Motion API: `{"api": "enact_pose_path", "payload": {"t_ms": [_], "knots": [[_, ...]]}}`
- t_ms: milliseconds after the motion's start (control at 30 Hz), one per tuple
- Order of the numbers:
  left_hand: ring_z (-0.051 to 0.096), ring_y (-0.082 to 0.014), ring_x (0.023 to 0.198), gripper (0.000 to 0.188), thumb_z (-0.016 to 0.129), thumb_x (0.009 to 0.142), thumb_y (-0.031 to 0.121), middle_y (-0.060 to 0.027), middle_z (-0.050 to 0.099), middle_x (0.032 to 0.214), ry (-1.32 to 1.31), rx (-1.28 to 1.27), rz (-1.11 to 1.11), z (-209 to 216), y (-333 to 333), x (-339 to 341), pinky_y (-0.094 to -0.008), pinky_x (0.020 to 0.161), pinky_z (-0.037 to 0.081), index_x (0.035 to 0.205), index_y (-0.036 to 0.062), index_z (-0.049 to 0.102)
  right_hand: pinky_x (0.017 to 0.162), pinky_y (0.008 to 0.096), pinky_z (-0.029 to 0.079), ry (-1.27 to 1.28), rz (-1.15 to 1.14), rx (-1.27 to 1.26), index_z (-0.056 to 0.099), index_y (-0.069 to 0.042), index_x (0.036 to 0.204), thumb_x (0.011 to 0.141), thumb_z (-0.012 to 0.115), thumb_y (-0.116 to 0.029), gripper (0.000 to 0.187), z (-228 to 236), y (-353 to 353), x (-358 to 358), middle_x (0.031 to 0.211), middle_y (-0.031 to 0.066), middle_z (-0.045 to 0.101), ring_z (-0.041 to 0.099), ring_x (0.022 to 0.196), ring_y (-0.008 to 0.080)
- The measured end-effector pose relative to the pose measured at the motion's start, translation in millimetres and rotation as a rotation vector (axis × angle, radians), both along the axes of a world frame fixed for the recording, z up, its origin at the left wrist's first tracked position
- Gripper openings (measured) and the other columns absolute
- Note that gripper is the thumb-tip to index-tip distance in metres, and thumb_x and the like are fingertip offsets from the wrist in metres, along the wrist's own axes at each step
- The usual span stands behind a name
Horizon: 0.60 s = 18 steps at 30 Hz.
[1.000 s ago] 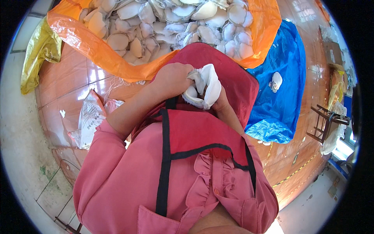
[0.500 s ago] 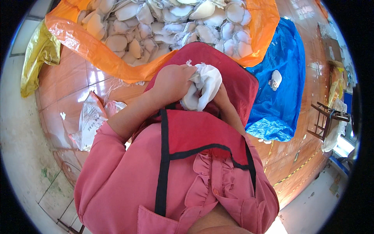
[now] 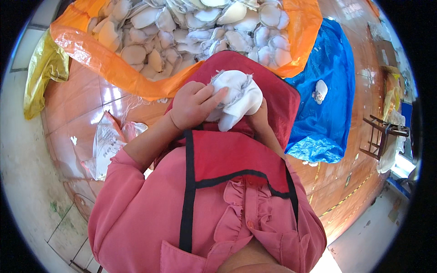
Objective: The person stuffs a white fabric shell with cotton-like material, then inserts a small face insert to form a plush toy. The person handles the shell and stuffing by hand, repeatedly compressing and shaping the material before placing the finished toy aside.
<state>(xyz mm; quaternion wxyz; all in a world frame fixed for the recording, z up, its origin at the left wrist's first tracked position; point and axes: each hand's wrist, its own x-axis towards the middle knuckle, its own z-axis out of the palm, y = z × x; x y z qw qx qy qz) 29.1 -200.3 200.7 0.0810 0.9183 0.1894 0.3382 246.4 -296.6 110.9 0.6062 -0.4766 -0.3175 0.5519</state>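
Steadying white cloth piece (image 3: 246, 98) over red apron (image 3: 282, 98), left hand (image 3: 193, 105) laid on it, fingers spread, right hand (image 3: 260, 119) alongside, grip hidden; probably best smoothed gently, frayed edges untugged.

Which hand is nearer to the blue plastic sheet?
Right: the right hand is left of the blue plastic sheet, red cloth between; the left hand is farther left, touching the white pad.
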Motion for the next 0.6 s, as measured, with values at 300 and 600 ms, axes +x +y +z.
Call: {"api": "enact_pose_path", "payload": {"t_ms": [300, 600], "knots": [[0.06, -0.0217, 0.075, 0.046, 0.066, 0.067, 0.005, -0.0049, 0.062, 0.091, -0.077, 0.058, 0.05, -2, 1, -4, -0.0329, 0.062, 0.049, 0.112, 0.0086, 0.069, 0.08, 0.0283, 0.052, -0.036, -0.202, -0.01, 0.069, -0.001, 0.105, 0.088, 0.064, 0.0, 0.018, 14, 2, -21, 0.101, 0.0028, 0.07, 0.064, 0.09, 0.0126], [0.06, -0.0235, 0.073, 0.045, 0.065, 0.065, 0.005, -0.0059, 0.061, 0.089, -0.082, 0.048, 0.055, -3, 1, -6, -0.0336, 0.061, 0.05, 0.11, 0.0074, 0.07, 0.093, 0.0289, 0.047, 0.016, -0.074, -0.05, 0.051, -0.002, 0.132, 0.095, 0.058, -0.008, 0.038, 28, 10, -22, 0.122, 0.0057, 0.061, 0.057, 0.109, 0.0145]]}}
